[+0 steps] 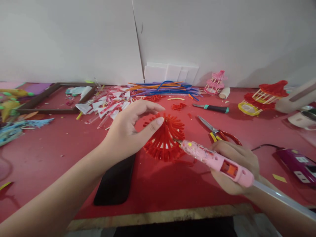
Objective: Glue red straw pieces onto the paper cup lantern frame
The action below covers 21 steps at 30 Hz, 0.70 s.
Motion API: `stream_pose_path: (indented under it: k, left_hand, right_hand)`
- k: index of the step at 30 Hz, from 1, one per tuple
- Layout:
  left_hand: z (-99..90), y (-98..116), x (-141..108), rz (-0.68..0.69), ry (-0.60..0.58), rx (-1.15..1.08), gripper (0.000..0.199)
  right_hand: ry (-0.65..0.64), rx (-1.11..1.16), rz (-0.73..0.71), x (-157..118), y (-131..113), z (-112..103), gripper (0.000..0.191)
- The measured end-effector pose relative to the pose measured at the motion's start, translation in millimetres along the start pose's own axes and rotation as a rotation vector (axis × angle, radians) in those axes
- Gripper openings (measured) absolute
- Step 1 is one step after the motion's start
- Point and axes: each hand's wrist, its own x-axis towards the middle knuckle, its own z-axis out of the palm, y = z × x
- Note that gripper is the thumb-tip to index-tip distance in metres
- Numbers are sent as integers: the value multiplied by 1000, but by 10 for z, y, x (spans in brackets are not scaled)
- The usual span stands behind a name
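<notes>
A cone-shaped red pipe-cleaner piece (170, 131), like a small tiered roof, stands on the red table. My left hand (133, 126) curves around its upper left, thumb against the front and fingers arched over the far side; part of the grip is hidden. In my right hand (234, 164) is a pink hot glue gun (212, 159), smeared with dried glue, a clear glue stick projecting from its back. The gun's nozzle meets the right side of the red piece. Under my left wrist lies a black phone (116, 181).
Red-handled scissors (217, 130) and a utility knife (211, 108) lie right of the piece. Pipe cleaners (163, 89) and wrapper scraps (106, 102) line the back. Small pagodas (264, 95), a purple box (297, 166) and a mug (302, 120) occupy the right; a dark frame (49, 111), the left.
</notes>
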Motion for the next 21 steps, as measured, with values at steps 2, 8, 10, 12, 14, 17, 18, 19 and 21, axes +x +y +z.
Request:
stream_pose_path:
  k: [2, 8, 10, 12, 14, 17, 18, 19, 21]
  left_hand:
    - [2, -16, -8, -6, 24, 22, 23]
    - [3, 7, 6, 1, 7, 18, 21]
    - [2, 26, 10, 4, -9, 16, 20]
    - [4, 39, 11, 5, -23, 3, 20]
    - [9, 46, 13, -2, -45, 5, 22]
    - [21, 46, 19, -14, -86, 39, 26]
    - [25, 44, 22, -15, -95, 55, 26]
    - [28, 41, 25, -12, -100, 67, 27]
    - [33, 32, 29, 0, -97, 82, 27]
  right_hand:
    - [-5, 6, -44, -32, 10, 10, 15]
    - [-45, 103, -24, -164, 140, -3, 8]
    - [-117, 178, 63, -186, 248, -66, 13]
    - [-111, 174, 231, -173, 387, -131, 19]
    - [-99, 72, 400, -129, 537, -160, 5]
    - [-146, -103, 516, -52, 718, -107, 28]
    - [-189, -140, 500, -35, 757, -71, 30]
    - [-228, -179, 478, -25, 785, -32, 33]
    - [-303, -245, 447, -24, 820, 44, 36]
